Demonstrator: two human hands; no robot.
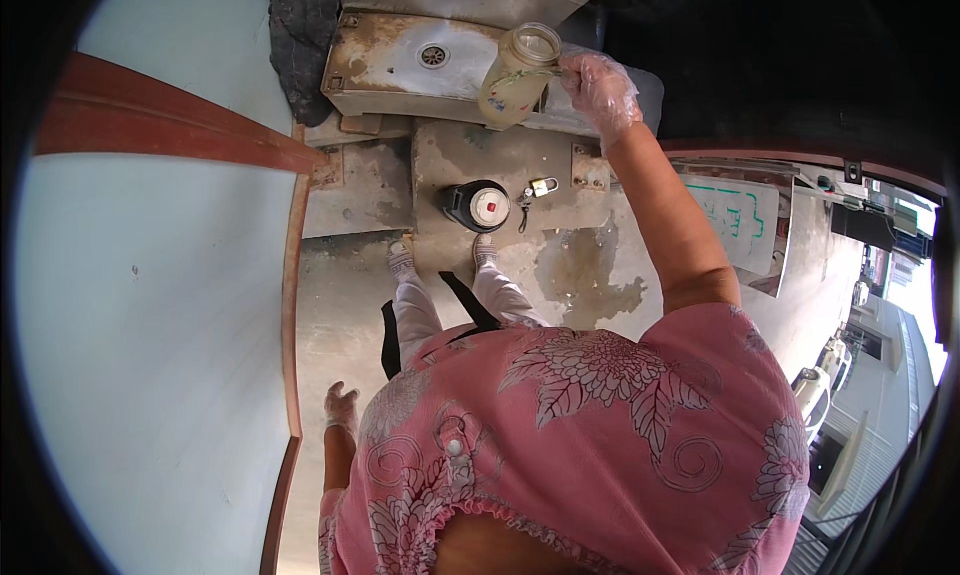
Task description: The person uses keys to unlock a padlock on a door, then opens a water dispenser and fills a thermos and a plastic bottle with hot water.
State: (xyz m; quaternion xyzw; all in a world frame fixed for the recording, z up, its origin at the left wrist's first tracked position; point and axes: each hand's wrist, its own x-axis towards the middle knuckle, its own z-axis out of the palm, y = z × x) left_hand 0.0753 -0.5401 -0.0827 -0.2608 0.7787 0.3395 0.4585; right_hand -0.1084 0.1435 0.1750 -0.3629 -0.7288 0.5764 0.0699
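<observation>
My right hand (600,87), in a clear plastic glove, grips a cord tied around a wide-mouthed translucent jar (514,87). The jar is open at the top, looks cloudy, and tilts slightly over the right part of a stained metal sink or drain tray (390,49). Whether it rests there or hangs, I cannot tell. Down at my side, my left hand (342,406) is also gloved and holds nothing, its fingers loosely apart. A dark flask-like container with a white lid (489,207) stands on the concrete step (450,143) before my feet.
A padlock with keys (541,188) lies on the step, right of the container. A pale blue door panel (150,290) with a reddish frame rises at left. Dark wet patches (585,267) mark the floor. A board with green writing (735,218) is at right, with parked vehicles (814,387) beyond.
</observation>
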